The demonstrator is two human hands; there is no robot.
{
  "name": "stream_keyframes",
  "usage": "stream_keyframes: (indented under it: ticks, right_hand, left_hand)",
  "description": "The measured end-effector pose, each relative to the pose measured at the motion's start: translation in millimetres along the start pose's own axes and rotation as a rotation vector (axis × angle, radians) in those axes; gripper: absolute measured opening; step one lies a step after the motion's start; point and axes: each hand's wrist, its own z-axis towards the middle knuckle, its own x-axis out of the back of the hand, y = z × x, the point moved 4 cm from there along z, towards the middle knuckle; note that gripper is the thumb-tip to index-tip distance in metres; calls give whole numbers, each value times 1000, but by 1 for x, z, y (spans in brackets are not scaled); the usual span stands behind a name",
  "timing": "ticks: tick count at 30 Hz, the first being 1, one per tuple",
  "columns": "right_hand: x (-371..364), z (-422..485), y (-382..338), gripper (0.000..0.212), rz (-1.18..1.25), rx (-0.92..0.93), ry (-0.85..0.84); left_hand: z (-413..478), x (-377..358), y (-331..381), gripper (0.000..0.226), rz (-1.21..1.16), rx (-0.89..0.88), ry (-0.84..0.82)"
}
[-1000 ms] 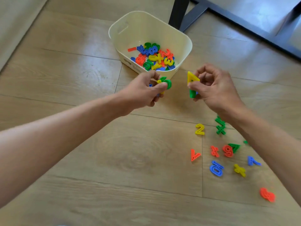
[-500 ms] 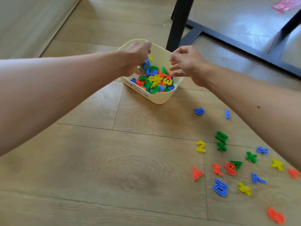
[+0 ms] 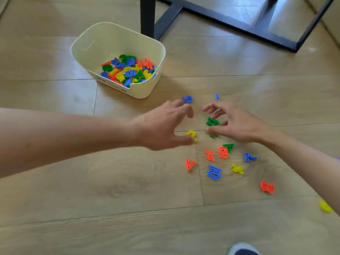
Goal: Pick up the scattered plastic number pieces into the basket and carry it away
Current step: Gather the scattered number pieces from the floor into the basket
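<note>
A cream plastic basket (image 3: pixel 117 36) stands on the wooden floor at upper left, holding several coloured number pieces. More pieces lie scattered at centre right: a blue 5 (image 3: pixel 187 99), a yellow 2 (image 3: pixel 191 134), green pieces (image 3: pixel 212 121), a red 9 (image 3: pixel 223 152) and a blue piece (image 3: pixel 214 172) among them. My left hand (image 3: pixel 162 126) hovers open just over the yellow 2, fingers spread. Over the green pieces my right hand (image 3: pixel 237 124) is open too, partly covering them. Neither hand holds anything.
A black metal table leg and floor frame (image 3: pixel 230 21) stand right behind the basket. A red piece (image 3: pixel 267 187) and a yellow piece (image 3: pixel 324 206) lie further right. A shoe tip (image 3: pixel 242 250) shows at the bottom edge.
Both hands carried pieces to the basket, let them go inside, and have come back down to the scattered pieces, open and empty.
</note>
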Motion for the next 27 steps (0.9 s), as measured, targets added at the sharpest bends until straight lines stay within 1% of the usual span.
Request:
stream_keyframes:
  ticks: [2, 3, 4, 5, 7, 9, 12, 14, 18, 20, 22, 24, 26, 27]
  right_hand:
    - [-15, -26, 22, 102, -233, 21, -195]
    - [-21, -35, 33, 119, -354, 14, -256]
    - [-28, -42, 44, 131, -468, 14, -290]
    - [-34, -47, 52, 138, -554, 23, -299]
    - [-44, -49, 62, 143, -629, 60, -255]
    - [-50, -49, 64, 142, -627, 81, -172]
    - [-52, -41, 60, 133, -554, 87, -28]
    - [-51, -35, 56, 122, -492, 94, 45]
    - [-47, -22, 46, 91, -439, 151, 161]
    - [-46, -14, 43, 82, -409, 158, 188]
    - [-46, -10, 41, 82, -378, 137, 194]
    - [-46, -6, 40, 82, -407, 120, 182]
    - [-47, -3, 40, 74, -434, 108, 173]
    - [-47, -2, 40, 65, -421, 96, 179]
  left_hand:
    - [-4, -46, 18, 99, 124, -22, -122]
    - [-3, -65, 22, 115, 191, -13, -158]
    - [-1, -82, 25, 127, 253, 1, -176]
    - [3, -95, 26, 135, 306, 13, -171]
    - [13, -109, 26, 140, 370, 28, -110]
    - [25, -114, 26, 134, 349, 25, -36]
    - [37, -111, 21, 113, 247, 55, 12]
    - [41, -108, 16, 95, 195, 79, 14]
    - [50, -99, 9, 49, 97, 81, 35]
    - [57, -93, 4, 36, 94, 76, 53]
    - [65, -86, 0, 34, 113, 82, 111]
    - [77, -72, -8, 40, 167, 120, 243]
    - [92, -58, -17, 51, 243, 184, 335]
    - [100, -53, -22, 55, 280, 227, 336]
